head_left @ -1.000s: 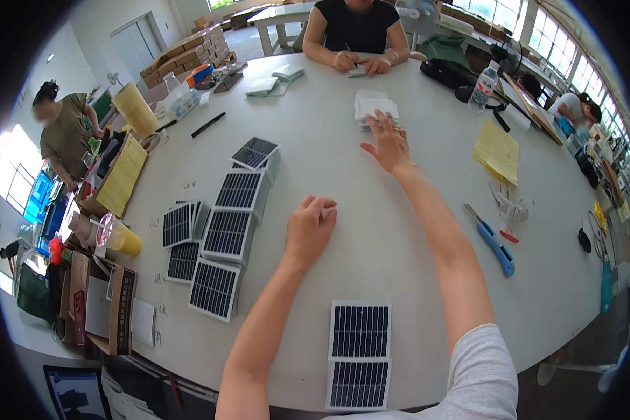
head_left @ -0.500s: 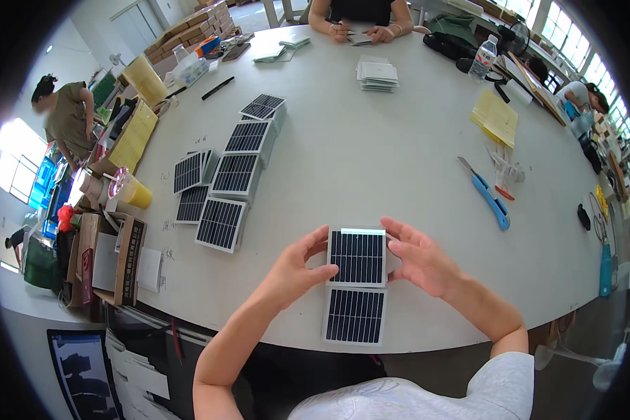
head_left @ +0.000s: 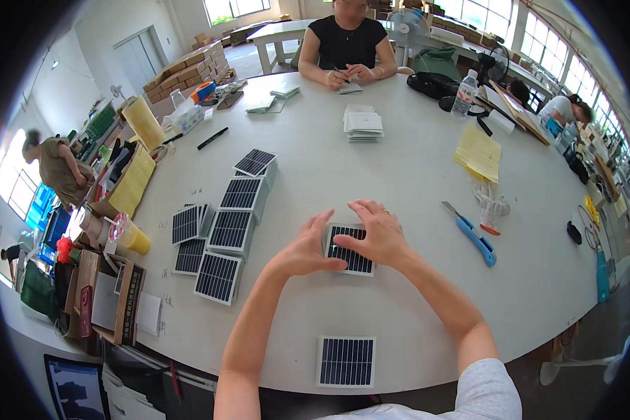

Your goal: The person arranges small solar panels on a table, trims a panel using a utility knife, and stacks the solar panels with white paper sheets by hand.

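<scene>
A small solar panel (head_left: 352,260), dark with pale grid lines and a light frame, lies in front of me between my hands. My left hand (head_left: 304,246) grips its left side, thumb at the near left corner. My right hand (head_left: 376,236) is on its right side, with the thumb across the dark face and the fingers over the far right edge. Partly covered by the hands, the panel's edges do not fully show. Nearer to me, a second solar panel (head_left: 346,362) lies apart by the table's front edge.
Stacked solar panels (head_left: 231,229) run in a row on the left. A blue utility knife (head_left: 476,241), a clear-handled tool (head_left: 492,208) and yellow paper (head_left: 478,154) lie right. A drink cup (head_left: 131,234) stands left. Across the table (head_left: 294,182), a person (head_left: 346,52) handles white pieces.
Both hands have pushed the solar panel away from the nearer one, opening a gap between them. My right hand has come over the panel's top. The head view has tilted up.
</scene>
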Available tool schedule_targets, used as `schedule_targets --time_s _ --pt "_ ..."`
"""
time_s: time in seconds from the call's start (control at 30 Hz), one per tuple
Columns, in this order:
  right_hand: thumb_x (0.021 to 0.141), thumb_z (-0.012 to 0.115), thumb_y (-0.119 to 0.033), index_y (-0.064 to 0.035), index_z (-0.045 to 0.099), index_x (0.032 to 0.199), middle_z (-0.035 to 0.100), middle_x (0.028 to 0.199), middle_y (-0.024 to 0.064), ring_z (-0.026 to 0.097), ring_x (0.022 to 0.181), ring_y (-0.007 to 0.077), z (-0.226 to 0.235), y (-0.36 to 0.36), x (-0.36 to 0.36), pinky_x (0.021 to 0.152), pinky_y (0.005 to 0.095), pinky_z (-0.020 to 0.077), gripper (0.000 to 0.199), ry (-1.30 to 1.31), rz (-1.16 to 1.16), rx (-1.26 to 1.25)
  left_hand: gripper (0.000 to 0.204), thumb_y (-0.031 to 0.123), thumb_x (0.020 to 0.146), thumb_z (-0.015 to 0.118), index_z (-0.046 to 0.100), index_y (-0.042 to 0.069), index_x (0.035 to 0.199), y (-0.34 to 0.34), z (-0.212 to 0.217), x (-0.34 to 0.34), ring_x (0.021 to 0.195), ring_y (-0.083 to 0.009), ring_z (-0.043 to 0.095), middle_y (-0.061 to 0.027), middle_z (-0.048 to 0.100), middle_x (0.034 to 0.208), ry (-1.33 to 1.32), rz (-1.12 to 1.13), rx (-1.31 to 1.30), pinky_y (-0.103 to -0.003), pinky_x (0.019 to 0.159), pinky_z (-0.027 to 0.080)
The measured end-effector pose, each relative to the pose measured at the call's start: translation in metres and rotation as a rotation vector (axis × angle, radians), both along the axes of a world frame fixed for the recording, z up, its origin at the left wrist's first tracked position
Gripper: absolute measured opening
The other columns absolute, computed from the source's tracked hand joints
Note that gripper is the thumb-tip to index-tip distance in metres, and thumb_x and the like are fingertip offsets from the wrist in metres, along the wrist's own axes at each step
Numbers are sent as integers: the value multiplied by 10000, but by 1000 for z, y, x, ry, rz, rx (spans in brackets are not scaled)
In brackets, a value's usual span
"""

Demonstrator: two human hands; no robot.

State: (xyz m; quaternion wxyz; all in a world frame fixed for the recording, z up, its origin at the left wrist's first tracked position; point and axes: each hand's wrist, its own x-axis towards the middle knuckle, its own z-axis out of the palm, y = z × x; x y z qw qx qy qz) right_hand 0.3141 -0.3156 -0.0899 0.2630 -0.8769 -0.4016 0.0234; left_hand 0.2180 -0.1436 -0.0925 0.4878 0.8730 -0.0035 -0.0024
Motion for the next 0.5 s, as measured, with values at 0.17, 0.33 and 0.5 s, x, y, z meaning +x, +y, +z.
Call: schedule_targets --time_s 0.17,0.33,0.5 --pt "822 622 -387 -110 580 1162 568 1163 92 540 1049 283 -13 -10 64 917 466 383 440 -424 -381 8 876 286 615 808 352 27 1317 -8 -1 12 1102 -293 511 -165 516 1197 81 -13 -148 -379 961 391" --pt "806 673 -320 -63 601 1134 568 1079 98 574 858 185 12 -26 56 763 318 466 423 306 -34 164 888 296 592 819 355 48 1307 -2 -6 10 1135 -314 489 -170 520 1194 136 14 -156 -387 973 380" --pt "704 772 -331 -43 635 1069 539 1022 67 546 770 145 21 -28 41 691 287 461 485 433 115 -5 1172 416 539 858 153 66 1407 5 -14 5 1285 -367 334 -207 386 1347 78 -62 -51 -424 1066 276"
